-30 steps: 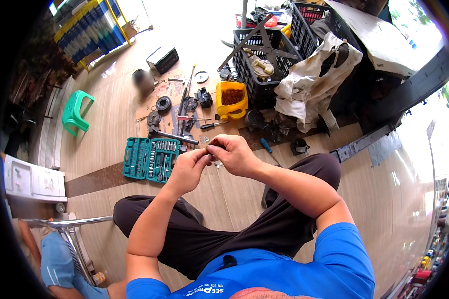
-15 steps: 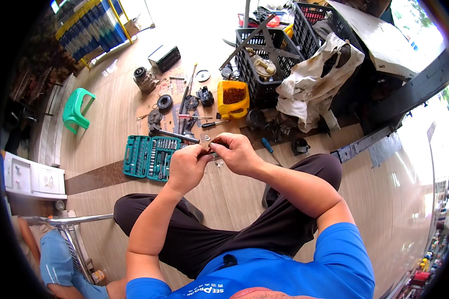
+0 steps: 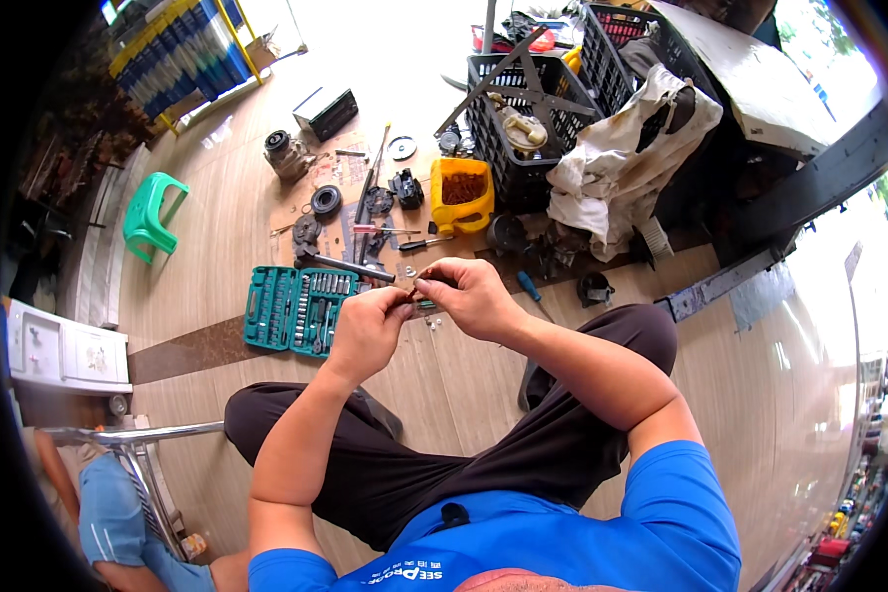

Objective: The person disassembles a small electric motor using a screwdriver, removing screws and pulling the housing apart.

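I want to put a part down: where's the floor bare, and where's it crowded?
Bare floor lies between the green stool and the teal socket case, between the two shoes, and right of the right knee. It is crowded on the cardboard, with its tools and parts, and around the yellow container.

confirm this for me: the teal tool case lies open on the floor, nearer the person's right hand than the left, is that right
Not quite: the head view shows the teal tool case nearer the left hand than the right hand. It does lie open on the floor.
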A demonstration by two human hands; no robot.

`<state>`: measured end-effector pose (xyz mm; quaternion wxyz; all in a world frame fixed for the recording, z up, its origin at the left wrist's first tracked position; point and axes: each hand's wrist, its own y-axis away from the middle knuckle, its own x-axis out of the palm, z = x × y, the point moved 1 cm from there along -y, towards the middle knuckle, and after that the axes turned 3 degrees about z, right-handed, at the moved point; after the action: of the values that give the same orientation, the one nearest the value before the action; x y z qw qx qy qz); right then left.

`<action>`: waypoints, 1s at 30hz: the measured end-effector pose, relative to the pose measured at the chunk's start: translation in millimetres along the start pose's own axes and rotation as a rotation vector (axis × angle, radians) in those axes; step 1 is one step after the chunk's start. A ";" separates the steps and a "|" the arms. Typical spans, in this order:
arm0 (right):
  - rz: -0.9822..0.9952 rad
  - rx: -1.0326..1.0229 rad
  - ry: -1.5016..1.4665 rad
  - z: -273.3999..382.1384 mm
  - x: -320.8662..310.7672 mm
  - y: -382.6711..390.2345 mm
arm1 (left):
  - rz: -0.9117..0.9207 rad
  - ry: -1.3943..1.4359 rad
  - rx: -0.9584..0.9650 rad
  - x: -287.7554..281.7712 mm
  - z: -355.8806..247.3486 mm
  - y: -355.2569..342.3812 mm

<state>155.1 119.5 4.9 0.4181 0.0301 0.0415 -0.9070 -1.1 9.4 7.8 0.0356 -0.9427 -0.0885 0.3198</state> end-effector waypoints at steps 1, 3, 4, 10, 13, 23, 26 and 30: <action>-0.003 -0.001 0.013 -0.7 0.0 0.1 | -0.006 -0.018 0.001 -0.8 -0.4 -0.1; -0.011 -0.004 0.029 -1.5 0.2 0.8 | -0.018 -0.041 -0.001 -1.1 -2.4 -0.3; -0.016 -0.005 0.032 -1.7 0.3 1.3 | -0.024 -0.046 -0.004 -0.7 -3.8 -0.1; -0.051 -0.032 0.074 -2.0 3.6 3.8 | 0.002 -0.046 -0.053 1.4 -8.6 3.0; -0.019 -0.059 0.068 -1.2 3.3 4.1 | 0.016 0.074 -0.033 3.3 -5.8 3.4; 0.003 -0.030 0.028 1.8 5.6 5.9 | 0.026 0.212 -0.133 0.7 -7.1 2.6; 0.001 -0.035 0.063 -0.3 5.9 5.1 | 0.001 0.107 -0.116 -0.1 -11.8 3.0; 0.004 -0.055 0.072 0.9 6.1 5.8 | 0.026 0.065 -0.117 -0.2 -11.3 2.6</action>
<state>155.6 111.0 5.0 0.4190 0.0516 0.0812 -0.9029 6.1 6.7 16.5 -0.0210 -0.9541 -0.0936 0.2838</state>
